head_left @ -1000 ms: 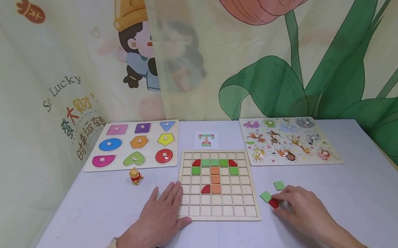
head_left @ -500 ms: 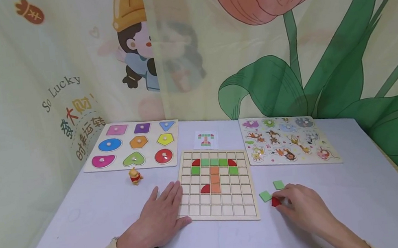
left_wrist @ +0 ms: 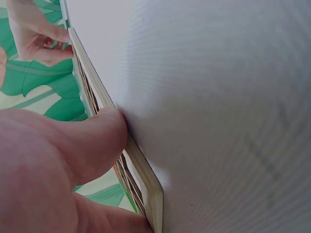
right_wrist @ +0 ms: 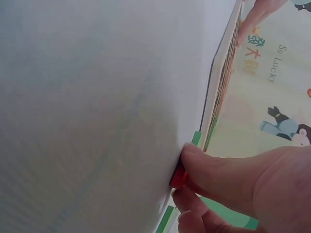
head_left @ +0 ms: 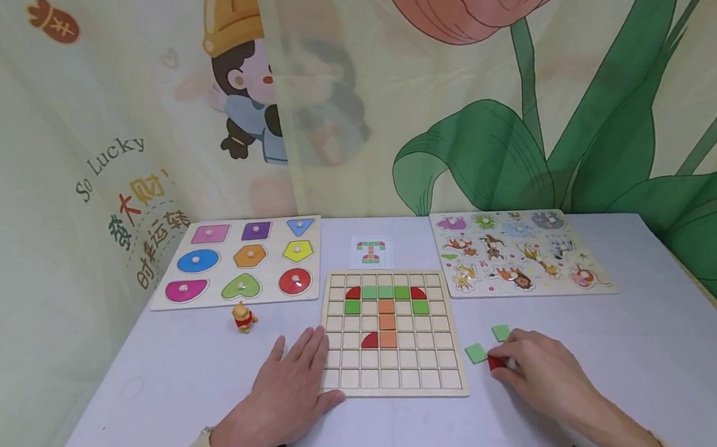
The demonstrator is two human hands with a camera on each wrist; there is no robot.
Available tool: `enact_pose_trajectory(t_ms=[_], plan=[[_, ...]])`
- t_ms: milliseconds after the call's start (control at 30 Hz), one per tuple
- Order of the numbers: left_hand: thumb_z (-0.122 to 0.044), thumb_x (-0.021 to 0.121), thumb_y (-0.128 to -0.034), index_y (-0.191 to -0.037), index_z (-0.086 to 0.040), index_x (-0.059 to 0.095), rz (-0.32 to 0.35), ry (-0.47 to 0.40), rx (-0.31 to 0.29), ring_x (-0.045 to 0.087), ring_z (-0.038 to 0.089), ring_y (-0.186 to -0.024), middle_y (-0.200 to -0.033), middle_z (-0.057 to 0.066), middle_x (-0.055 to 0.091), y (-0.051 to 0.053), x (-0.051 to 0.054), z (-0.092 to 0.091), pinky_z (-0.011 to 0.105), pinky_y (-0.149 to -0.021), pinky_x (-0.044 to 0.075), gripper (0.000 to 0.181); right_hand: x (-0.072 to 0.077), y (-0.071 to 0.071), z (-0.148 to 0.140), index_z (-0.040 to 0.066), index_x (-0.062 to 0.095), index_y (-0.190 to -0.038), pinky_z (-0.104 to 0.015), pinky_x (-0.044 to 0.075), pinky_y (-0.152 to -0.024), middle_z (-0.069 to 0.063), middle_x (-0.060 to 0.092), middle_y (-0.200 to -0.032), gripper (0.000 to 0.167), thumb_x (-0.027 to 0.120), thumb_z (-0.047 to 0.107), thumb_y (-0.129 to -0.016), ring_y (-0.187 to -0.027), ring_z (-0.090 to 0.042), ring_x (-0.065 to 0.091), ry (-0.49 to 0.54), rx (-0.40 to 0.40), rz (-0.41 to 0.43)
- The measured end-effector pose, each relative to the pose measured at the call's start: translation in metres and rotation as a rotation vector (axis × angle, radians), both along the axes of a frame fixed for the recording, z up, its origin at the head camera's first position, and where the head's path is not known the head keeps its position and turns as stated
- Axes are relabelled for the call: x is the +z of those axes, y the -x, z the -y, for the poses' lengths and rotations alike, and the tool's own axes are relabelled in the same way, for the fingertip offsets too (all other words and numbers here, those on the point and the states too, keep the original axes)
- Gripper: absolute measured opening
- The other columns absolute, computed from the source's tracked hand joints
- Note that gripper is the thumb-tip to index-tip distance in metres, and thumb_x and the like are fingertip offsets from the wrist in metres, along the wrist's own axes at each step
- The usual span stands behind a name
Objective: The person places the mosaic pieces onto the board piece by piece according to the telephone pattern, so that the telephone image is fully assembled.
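Note:
A wooden grid board carries red quarter-round tiles, green square tiles and orange square tiles in a T-like pattern. My left hand rests beside it, fingers straight, fingertips and thumb touching its left edge. In the left wrist view the thumb presses on that edge. To the right of the board, my right hand pinches a red tile between thumb and fingers, low at the tabletop; its full shape is hidden. Two loose light green square tiles, a nearer one and a farther one, lie by those fingertips.
A small printed pattern card lies behind the board. At the back left is a knobbed shape puzzle, with a small bear figurine in front. An animal puzzle lies at the back right. A printed curtain hangs behind the table.
My right fingers have drawn the red tile slightly away from the nearer green tile and turned it. That green tile has shifted a little left. The left hand has stayed put.

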State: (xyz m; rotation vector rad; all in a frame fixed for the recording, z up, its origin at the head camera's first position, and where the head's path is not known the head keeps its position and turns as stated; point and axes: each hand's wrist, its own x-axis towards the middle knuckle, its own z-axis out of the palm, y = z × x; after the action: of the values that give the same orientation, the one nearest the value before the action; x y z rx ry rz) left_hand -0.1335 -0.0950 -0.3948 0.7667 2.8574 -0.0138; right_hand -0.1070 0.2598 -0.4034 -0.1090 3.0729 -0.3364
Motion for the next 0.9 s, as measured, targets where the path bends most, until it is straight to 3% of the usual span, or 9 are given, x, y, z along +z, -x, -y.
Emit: enact_pose_trajectory(t_ms=[233, 400, 633, 900], plan=[[-0.059, 0.06, -0.0964, -0.157, -0.002, 0.037, 0.008, 0.006, 0.007, 0.032, 0.029, -0.156, -0.167, 0.013, 0.035, 0.001, 0.0, -0.001, 0.061, -0.125, 0.026, 0.086, 0.008, -0.004, 0.004, 0.014, 0.083, -0.102, -0.027, 0.04, -0.061, 0.003, 0.07, -0.082, 0.026, 0.09, 0.016, -0.077, -0.069, -0.013, 0.05, -0.069, 0.043, -0.077], [-0.059, 0.06, -0.0959, -0.157, -0.002, 0.037, 0.003, 0.006, 0.008, 0.032, 0.03, -0.156, -0.167, 0.013, 0.035, 0.001, 0.0, 0.0, 0.061, -0.125, 0.026, 0.086, 0.02, -0.001, 0.021, 0.016, 0.083, -0.103, -0.029, 0.042, -0.064, 0.003, 0.074, -0.087, 0.024, 0.088, 0.017, -0.079, -0.071, -0.012, 0.051, -0.047, 0.073, -0.114], [-0.059, 0.061, -0.0956, -0.157, -0.003, 0.037, 0.015, -0.007, 0.016, 0.032, 0.03, -0.156, -0.167, 0.013, 0.035, 0.001, -0.001, 0.0, 0.061, -0.125, 0.025, 0.087, 0.02, 0.021, 0.058, 0.013, 0.083, -0.103, -0.03, 0.045, -0.07, 0.002, 0.074, -0.088, 0.026, 0.089, 0.023, -0.079, -0.076, -0.011, 0.057, 0.043, 0.149, -0.141], [-0.059, 0.062, -0.0951, -0.158, -0.003, 0.037, 0.014, -0.01, 0.016, 0.032, 0.03, -0.156, -0.167, 0.013, 0.035, 0.001, -0.001, 0.0, 0.061, -0.125, 0.026, 0.088, 0.008, 0.047, 0.085, 0.011, 0.083, -0.097, -0.025, 0.041, -0.063, 0.001, 0.075, -0.084, 0.019, 0.087, 0.021, -0.081, -0.073, -0.009, 0.057, 0.104, 0.267, -0.172]])
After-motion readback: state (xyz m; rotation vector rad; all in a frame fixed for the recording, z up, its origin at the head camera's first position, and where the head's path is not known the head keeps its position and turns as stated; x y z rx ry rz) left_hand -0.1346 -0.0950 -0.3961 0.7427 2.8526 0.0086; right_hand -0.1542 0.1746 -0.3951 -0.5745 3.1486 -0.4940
